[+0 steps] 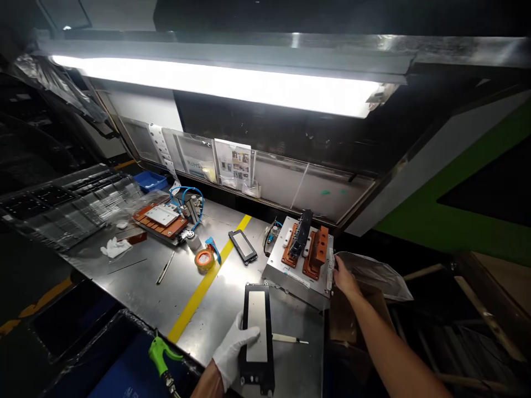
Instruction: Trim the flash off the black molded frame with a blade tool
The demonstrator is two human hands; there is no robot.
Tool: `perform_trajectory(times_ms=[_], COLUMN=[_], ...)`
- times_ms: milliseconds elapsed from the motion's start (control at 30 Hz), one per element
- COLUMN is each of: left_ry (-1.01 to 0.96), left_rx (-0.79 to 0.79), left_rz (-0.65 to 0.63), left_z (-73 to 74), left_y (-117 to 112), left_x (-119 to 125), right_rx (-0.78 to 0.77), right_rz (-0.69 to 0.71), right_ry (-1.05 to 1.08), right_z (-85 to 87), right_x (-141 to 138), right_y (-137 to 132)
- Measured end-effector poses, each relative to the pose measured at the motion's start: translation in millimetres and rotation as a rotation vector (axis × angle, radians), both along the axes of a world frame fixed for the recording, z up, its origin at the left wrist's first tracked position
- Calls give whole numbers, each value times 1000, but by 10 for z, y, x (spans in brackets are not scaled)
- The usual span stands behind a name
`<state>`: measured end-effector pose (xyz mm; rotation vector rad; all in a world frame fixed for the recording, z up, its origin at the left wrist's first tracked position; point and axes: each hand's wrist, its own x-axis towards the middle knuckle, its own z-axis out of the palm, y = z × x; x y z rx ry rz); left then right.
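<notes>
My left hand [236, 344], in a white glove, grips a black rectangular frame [269, 342] with a pale panel in its middle, thumb over the panel. The frame is held up over the front of the bench. My bare right hand [343, 276] is at the right side of a metal fixture block [286, 277]; its fingers are mostly hidden, so its grip is unclear. On the block sit orange-brown blocks [321, 246] and a tilted black part [301, 234]. A similar black frame [243, 247] lies flat on the bench, left of the fixture.
Beneath the held frame lies a white-handled tool [286, 338]. Orange tape [204, 259], a knife-like tool [165, 268], a white glove [115, 247] and an orange fixture [161, 220] are to the left. A green air gun [161, 354] hangs at the front edge. A lamp [215, 83] spans above.
</notes>
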<state>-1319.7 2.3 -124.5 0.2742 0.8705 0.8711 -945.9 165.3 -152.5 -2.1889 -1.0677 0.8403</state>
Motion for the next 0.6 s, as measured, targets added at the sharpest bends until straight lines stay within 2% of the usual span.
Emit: perform_trajectory(times_ms=[67,133,233,333,367,433,500,600], left_ry=[-49,-40,153,354,378,391,397,424], left_rx=[15,37,46,87,107,122,122,170], left_rz=[23,0,-70,-120,-136,-167,-209,-235], left_z=[140,209,218,270,320,465,632,828], left_y=[-145,-257,-369,-464,-498,-566,-626,-678], left_x=[-64,-114,-142,-87,-54,21,97,188], right_rx=[40,111,259,336,358,416,468,477], right_rz=[-26,-33,-42,-141,-142,-102,3,185], right_ry=[57,134,331,322,384,592,728,683], right_z=[110,230,429,678,772,957,1110,1248], right_x=[36,23,-121,-389,-492,-690,-852,-1012], right_y=[-239,-576,-1194,-1768,-1908,-2080,-2115,-2016])
